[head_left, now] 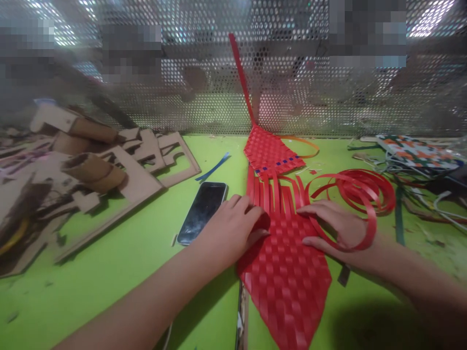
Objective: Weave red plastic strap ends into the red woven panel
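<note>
Woven body: pointed mat of glossy flat red strips, plastic by the look [288, 272]; lies between the two grips, touching both, its point running back toward the wearer.
Left grip [239, 223]: fingers curled over the mat's left margin, thumb on the weave; cannot tell whether anything is pinched beneath.
Right grip [339, 221]: thumb and forefinger spread apart at the mat's right margin; a loop of red strip passes over this hand.
Handling: probably light, bendy and springy; smooth faces likely slip, and narrow strips could crease.
Hold: best taken flat at the margins, where strips cross tightly, rather than by loose ends.
Loose strips: upright red ribbons [266, 192], just ahead of the grips, between mat and upper piece.
Upper piece: smaller red woven panel with a row of dark blue squares [270, 148], farther ahead of both grips; cannot tell if joined.
Coil: loosely wound shiny red strip [388, 197], beyond the right grip, to its right.
Phone: black-screened, pale-edged slab [202, 211], just left of the left grip.
Table: bright green surface [91, 287] under everything; tan cardboard cut-outs [136, 180] well left of the left grip.
</note>
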Demonstrator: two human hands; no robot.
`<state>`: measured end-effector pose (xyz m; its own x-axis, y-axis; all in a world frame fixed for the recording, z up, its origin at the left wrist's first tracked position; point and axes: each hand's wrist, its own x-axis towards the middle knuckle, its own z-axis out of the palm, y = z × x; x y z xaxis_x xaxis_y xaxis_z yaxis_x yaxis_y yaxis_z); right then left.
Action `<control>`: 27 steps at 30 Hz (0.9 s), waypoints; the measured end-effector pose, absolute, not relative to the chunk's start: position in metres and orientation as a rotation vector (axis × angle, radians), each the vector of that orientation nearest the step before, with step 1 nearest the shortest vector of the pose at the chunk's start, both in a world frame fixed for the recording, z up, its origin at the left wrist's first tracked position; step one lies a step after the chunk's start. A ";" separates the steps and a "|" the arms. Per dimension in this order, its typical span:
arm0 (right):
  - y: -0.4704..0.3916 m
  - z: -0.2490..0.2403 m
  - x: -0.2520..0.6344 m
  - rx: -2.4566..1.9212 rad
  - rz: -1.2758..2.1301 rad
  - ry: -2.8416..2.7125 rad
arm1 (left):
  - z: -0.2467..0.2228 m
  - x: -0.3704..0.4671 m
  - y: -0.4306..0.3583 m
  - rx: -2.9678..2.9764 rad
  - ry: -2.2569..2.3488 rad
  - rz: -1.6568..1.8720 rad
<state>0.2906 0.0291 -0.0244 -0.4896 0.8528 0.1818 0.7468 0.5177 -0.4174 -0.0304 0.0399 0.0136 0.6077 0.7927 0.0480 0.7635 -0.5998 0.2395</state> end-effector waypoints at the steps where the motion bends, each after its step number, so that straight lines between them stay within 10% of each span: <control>1: 0.028 -0.025 0.290 -1.320 0.401 -2.397 | 0.012 -0.030 0.039 2.646 1.298 0.218; 27: 0.023 -0.002 0.277 -1.380 0.494 -2.471 | -0.002 -0.015 0.034 2.507 1.311 0.461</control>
